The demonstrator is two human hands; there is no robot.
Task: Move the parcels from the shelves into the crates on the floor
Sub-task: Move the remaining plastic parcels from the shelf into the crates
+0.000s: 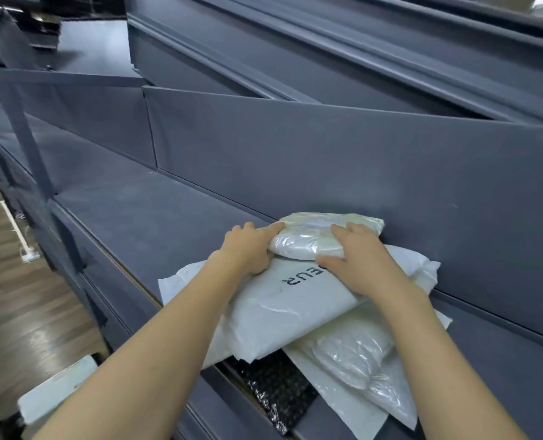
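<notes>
Left hand (251, 249) and right hand (359, 265): ours, both gripping the small clear-plastic-wrapped white parcel (311, 239), one at each end. Location: atop the stacked white poly mailers (283, 309) on the grey shelf (156, 214), against its back panel. Long axis crosswise between our hands; both equally near.

Grey shelf (143, 204): white parcels (283, 309), blk bubble mailer (276, 389).

Dark wood floor (16, 300) at left; white line (11, 219) crosses it.
</notes>
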